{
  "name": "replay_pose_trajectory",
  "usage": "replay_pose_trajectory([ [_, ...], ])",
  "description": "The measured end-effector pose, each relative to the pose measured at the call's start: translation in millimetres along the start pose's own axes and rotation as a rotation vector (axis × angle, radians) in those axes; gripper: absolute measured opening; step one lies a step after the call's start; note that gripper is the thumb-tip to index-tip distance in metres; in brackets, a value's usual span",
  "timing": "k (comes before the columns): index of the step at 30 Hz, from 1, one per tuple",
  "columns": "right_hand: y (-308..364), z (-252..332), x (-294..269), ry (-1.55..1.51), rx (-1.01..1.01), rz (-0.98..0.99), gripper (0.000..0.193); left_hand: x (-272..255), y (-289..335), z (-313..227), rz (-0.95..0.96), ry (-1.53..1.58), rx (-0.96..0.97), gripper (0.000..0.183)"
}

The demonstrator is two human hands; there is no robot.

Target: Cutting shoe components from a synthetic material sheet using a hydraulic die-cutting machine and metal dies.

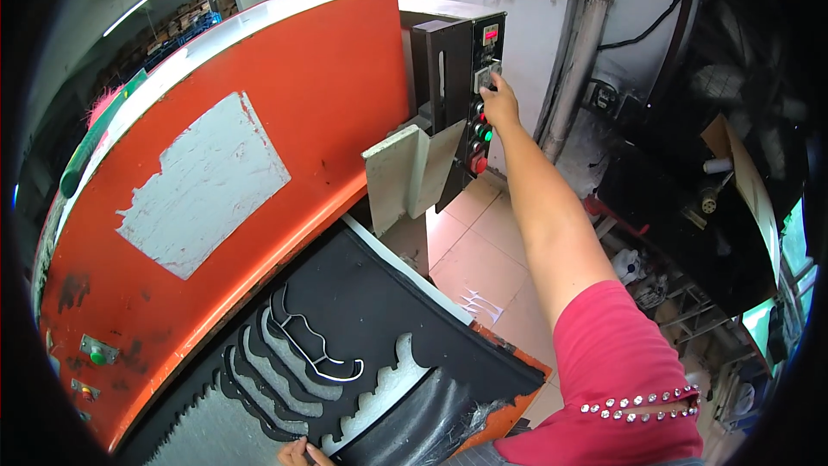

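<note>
My right hand (pixel 500 105) is stretched out to the dark control panel (pixel 477 134) at the machine's right end. Its index finger reaches up to a grey control plate (pixel 485 79) and seems to touch it. At the lower edge my left hand (pixel 302 452) is partly cut off. Its fingers are curled close to the near end of a wavy-edged cut-out; what they hold, if anything, is hidden. A thin metal cutting die (pixel 321 359) with a wavy outline lies on black sheet material (pixel 371 280), beside several wavy cut-outs (pixel 274 380) with grey showing through.
A big orange machine head (pixel 328 78) with a torn pale patch spans the left above the bed. A bent pale metal plate (pixel 414 168) juts out near the panel. White scraps (pixel 480 304) lie on the tiled floor. Cluttered dark shelving (pixel 690 198) stands at the right.
</note>
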State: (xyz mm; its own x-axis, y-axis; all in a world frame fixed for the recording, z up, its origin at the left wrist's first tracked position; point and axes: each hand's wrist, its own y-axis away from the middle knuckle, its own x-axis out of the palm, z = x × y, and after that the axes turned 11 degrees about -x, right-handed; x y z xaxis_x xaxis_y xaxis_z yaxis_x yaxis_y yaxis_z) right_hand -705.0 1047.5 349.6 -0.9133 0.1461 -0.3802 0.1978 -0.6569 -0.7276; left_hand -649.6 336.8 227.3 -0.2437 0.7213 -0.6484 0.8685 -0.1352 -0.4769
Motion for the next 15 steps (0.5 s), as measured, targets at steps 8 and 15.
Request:
replay_pose_trajectory([
  [8, -12, -2, 5, -0.123, 0.081, -0.071, 0.033, 5, 4, -2, -0.008, -0.103, -0.006, 0.016],
  [15, -16, -6, 10, -0.158, 0.077, -0.084, 0.031, 7, 5, 5, -0.019, -0.119, 0.007, 0.018],
])
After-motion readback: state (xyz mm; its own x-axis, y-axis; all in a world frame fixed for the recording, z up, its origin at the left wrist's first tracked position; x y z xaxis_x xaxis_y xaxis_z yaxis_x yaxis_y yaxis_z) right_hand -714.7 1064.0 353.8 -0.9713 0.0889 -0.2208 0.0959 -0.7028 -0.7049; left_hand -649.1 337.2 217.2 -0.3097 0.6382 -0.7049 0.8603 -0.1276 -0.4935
